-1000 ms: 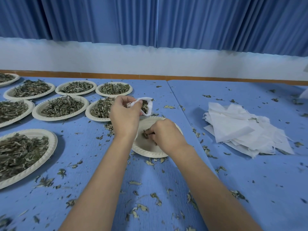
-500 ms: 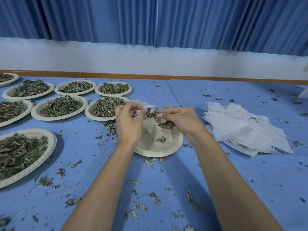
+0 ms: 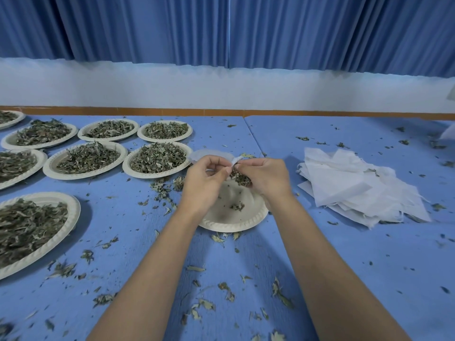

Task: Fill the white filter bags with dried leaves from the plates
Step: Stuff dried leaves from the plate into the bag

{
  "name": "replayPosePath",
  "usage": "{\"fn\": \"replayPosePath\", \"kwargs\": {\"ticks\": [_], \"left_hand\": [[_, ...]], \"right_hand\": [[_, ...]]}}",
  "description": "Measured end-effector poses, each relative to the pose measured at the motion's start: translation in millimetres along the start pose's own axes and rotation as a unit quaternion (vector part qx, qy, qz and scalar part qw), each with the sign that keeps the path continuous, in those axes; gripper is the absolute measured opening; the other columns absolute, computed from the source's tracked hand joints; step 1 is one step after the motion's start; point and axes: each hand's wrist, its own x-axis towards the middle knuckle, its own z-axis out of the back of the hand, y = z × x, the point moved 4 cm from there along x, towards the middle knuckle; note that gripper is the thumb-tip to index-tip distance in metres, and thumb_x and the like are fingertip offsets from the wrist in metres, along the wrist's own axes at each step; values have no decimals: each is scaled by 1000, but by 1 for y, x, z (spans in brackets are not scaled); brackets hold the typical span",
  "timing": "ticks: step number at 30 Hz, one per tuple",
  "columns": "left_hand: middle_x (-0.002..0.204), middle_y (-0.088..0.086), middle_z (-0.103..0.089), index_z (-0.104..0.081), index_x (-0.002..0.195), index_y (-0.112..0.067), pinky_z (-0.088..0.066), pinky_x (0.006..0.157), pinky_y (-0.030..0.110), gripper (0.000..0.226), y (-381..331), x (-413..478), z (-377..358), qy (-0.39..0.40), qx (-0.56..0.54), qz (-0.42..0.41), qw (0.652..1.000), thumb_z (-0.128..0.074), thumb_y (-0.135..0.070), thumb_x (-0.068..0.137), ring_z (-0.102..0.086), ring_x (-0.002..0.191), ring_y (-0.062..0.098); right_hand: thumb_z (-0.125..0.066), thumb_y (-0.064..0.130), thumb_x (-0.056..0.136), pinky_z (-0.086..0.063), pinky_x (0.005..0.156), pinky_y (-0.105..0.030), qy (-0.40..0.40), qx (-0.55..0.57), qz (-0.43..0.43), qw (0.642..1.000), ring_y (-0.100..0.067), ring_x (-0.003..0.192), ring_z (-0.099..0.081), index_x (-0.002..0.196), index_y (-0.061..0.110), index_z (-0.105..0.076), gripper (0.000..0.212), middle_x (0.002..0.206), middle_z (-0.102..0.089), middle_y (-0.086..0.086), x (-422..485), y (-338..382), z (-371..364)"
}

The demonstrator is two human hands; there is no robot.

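Note:
Both hands meet above a nearly bare white paper plate that holds only a few leaf scraps. My left hand pinches the rim of a white filter bag, most of which is hidden between the hands. My right hand grips a clump of dried leaves at the bag's mouth. Several plates heaped with dried leaves lie to the left. A pile of flat white filter bags lies to the right.
Loose leaf bits are scattered over the blue table. A large full plate sits at the near left. A white wall and blue curtain stand behind the table's far edge.
My right hand lifted a pinch of leaves off the near plate and brought it up to the bag. My left hand lowered the bag slightly toward the right hand.

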Motion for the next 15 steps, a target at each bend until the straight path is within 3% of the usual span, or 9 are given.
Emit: {"fn": "replayPosePath", "kwargs": {"ticks": [4, 7, 10, 15], "left_hand": [[79, -6, -55, -61, 88, -22, -38, 58, 17, 22, 5, 1, 0, 10, -8, 53, 999, -57, -1, 84, -56, 74, 10], [83, -6, -52, -53, 95, -24, -41, 55, 13, 32, 4, -2, -6, 57, 3, 45, 997, -60, 3, 79, -53, 69, 5], [79, -8, -50, -49, 94, -29, -43, 55, 11, 43, 5, -2, -12, 66, 21, 17, 997, -77, -8, 70, -50, 56, -4], [74, -7, -51, -49, 90, -30, -42, 62, 26, 43, 10, 1, -8, 17, 51, 3, 999, -81, -16, 65, -48, 60, 7]], "right_hand": [[-74, 17, 75, -49, 62, -20, -22, -6, 9, 1000, -2, 64, -61, 64, 26, -70, 15, 66, -67, 14, -1, 1, -1], [-71, 17, 76, -46, 58, -18, -43, -27, 16, 999, 0, 60, -58, 71, 24, -73, 9, 64, -64, 18, -1, 1, -1], [-66, 12, 76, -52, 66, -23, -52, -32, 19, 998, -7, 69, -64, 78, 18, -76, 12, 67, -65, 16, -3, 2, -2], [-64, 6, 76, -57, 76, -33, -41, -23, 19, 999, -13, 69, -64, 76, 14, -75, 14, 75, -69, 5, -9, 4, -9]]}}
